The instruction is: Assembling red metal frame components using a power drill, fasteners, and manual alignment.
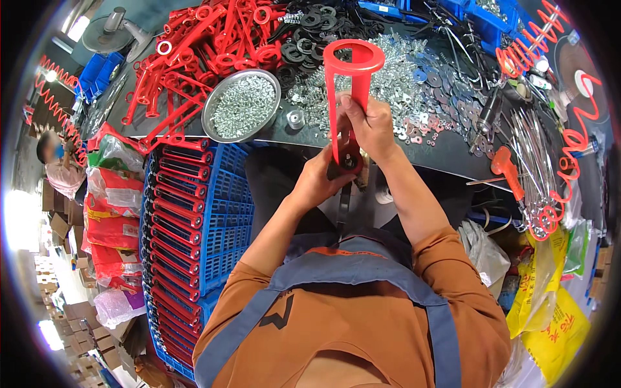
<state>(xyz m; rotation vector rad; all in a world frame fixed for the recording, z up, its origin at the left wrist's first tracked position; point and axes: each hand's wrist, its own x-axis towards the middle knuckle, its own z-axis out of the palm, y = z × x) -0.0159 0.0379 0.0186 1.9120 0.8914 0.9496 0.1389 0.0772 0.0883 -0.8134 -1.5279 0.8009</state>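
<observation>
The red frame [361, 89] is held in both your hands, before the worktop [440, 159] at its near edge. Its long axis runs away from your chest: the wide ring points toward the worktop's far edge, and the narrow end, with a dark hub, lies closest to you. The ring shows against the worktop's surface; how high it stands above it cannot be told.

Your right hand [375, 126] is the nearer to the ring, pinching the right bar below it, thumb along the bar. Your left hand [318, 180] is closed about the narrow end from the left; its far fingers are partly hidden.

Just beyond the near edge, left of the frame, sits a dish [215, 131] of small metal parts. Behind it, toward the far left corner, rises a pile of red frames [213, 39], with black rings [309, 46] to its right. Loose metal pieces [401, 71] spread to the frame's right, and a dark power tool [490, 111] lies farther right. Below the near edge, on your left, a blue crate [223, 223] carries further red frames in a row.
</observation>
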